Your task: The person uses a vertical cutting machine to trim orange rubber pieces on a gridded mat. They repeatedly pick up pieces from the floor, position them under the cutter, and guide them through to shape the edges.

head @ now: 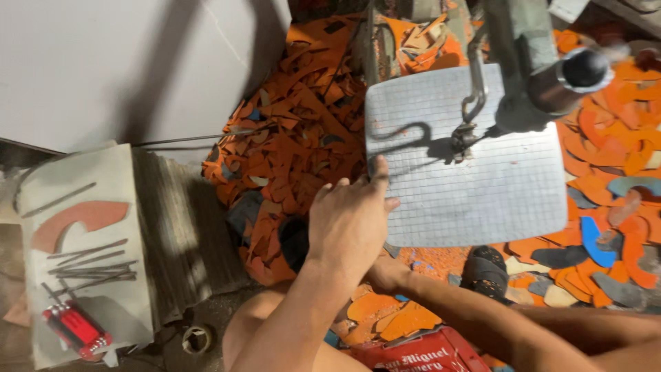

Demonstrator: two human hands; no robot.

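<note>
Left hand (350, 222) lies palm down at the 9 o'clock edge of the grey gridded plate (468, 158), fingers loosely spread, thumb tip touching the plate's edge; it grips nothing. Right hand: hidden. Its forearm runs in from 4 o'clock and passes under the left wrist, so whether it is open or closed cannot be told.

The plate sits centre-right, tilted a little, under the grey machine head (530, 62). A thin blade or needle (474, 89) drops from the head to the plate; its lower end is blurred and lost in shadow. A dark round knob (585, 67) at 2 o'clock is out of focus. Top of the machine is cut off by the frame.

Orange offcuts (289, 138) heap on the floor from 12 to 9 o'clock of the plate, and again at 3 o'clock, mixed with blue, grey and cream pieces. A dark sandal (487, 270) at 5 o'clock.

Far left at 8 o'clock: pale board (131, 303) carrying one orange curved piece (81, 219), thin metal rods (93, 265), a red tool (74, 329). Bottom edge, 6 o'clock: red box (413, 355) with white lettering, partly cut off.
</note>
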